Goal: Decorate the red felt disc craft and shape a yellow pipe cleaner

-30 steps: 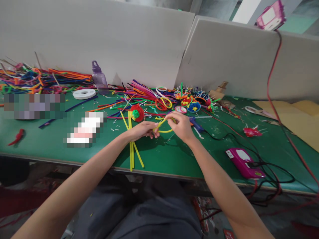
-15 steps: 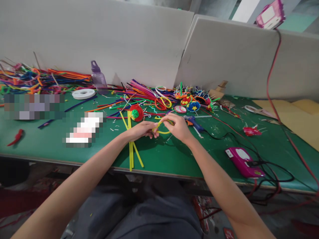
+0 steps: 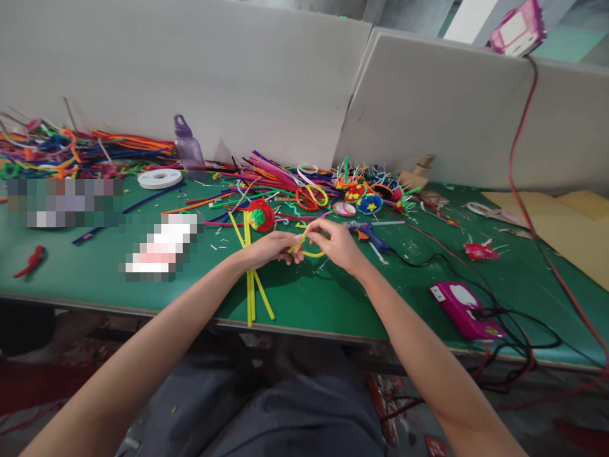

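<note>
A bent yellow pipe cleaner [image 3: 313,254] forms a small loop between my hands, above the green table. My left hand [image 3: 276,247] pinches one side of it between thumb and fingers. On the other side, the fingertips of my right hand [image 3: 333,242] are closed on the same yellow stem. Several straight yellow pipe cleaners [image 3: 250,298] lie crossed on the table under my left wrist. Just beyond my left hand sits a red pipe-cleaner flower [image 3: 267,214] with a green centre. A blue glue gun [image 3: 375,238] lies to the right of my right hand.
Coloured pipe cleaners [image 3: 271,178] are heaped along the back panel [image 3: 190,70]. A purple bottle [image 3: 189,152] and a white tape roll [image 3: 159,179] stand at back left. On the right, a magenta power box [image 3: 469,311] trails black cables [image 3: 528,330] across the table's front edge.
My right hand has shifted slightly left, nearer to my left fingers. The yellow loop has become smaller, and more of the glue gun shows. Other things have stayed in place.
</note>
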Demonstrator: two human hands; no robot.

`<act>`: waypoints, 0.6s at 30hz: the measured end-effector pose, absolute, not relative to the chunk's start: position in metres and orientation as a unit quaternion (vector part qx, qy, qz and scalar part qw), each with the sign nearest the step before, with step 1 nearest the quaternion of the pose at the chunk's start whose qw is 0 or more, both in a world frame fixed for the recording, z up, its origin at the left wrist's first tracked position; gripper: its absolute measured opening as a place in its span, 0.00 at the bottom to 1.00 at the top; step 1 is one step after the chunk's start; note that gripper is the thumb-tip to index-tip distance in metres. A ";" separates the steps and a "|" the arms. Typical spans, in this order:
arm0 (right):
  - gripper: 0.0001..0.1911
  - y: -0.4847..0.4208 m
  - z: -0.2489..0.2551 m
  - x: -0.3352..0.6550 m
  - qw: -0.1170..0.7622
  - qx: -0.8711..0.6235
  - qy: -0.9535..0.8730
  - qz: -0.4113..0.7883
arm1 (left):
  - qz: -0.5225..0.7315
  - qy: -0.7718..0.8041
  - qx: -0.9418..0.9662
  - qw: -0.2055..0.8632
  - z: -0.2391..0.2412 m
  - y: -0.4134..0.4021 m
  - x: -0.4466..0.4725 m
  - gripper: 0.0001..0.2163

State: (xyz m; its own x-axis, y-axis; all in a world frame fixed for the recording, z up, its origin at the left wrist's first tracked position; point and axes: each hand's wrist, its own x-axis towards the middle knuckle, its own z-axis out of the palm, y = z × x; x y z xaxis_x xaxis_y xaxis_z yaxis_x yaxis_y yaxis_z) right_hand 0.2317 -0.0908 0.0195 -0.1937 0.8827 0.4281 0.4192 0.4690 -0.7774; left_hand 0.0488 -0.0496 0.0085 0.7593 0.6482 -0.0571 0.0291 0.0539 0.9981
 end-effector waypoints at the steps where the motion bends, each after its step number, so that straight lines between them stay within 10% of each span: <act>1: 0.03 -0.091 0.019 0.232 0.456 -0.445 -0.726 0.259 | 0.230 0.261 0.649 0.677 0.008 -0.050 0.049 0.16; 18: 0.15 -0.092 0.019 0.228 0.470 -0.467 -0.713 0.228 | 0.256 0.262 0.656 0.660 0.010 -0.050 0.050 0.16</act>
